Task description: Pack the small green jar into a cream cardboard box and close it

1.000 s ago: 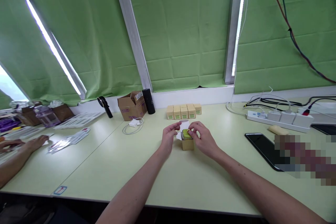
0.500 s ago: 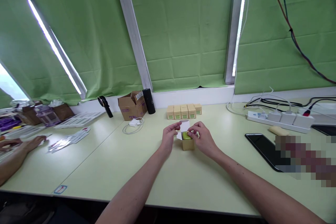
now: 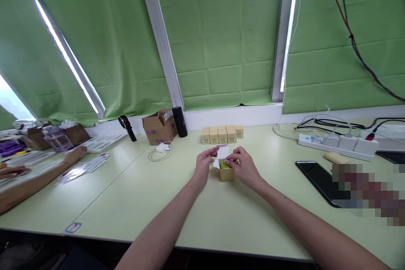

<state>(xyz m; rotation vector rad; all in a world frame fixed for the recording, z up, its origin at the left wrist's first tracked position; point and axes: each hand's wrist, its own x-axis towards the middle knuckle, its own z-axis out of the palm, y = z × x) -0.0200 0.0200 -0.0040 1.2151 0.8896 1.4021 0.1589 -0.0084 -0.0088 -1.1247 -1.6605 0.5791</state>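
Observation:
A small brown cardboard box stands upright on the table in front of me, its white-lined lid raised at the back. In its opening sits a yellow-green item with rounded edges; its kind I cannot make out. My left hand is at the box's left side, fingers curled by the lid and a white side flap. At the top right of the box, my right hand pinches at the green item with thumb and fingertips. Those fingers partly cover it.
Several closed small boxes stand in a row behind. A larger open carton, black cylinder and white charger are back left. A phone and power strip lie right. Another person's hand reaches in at left.
The green item now sits lower in the box, and my right fingertips have moved slightly down with it. My left hand stays put. The other person's hand has reached farther across the table.

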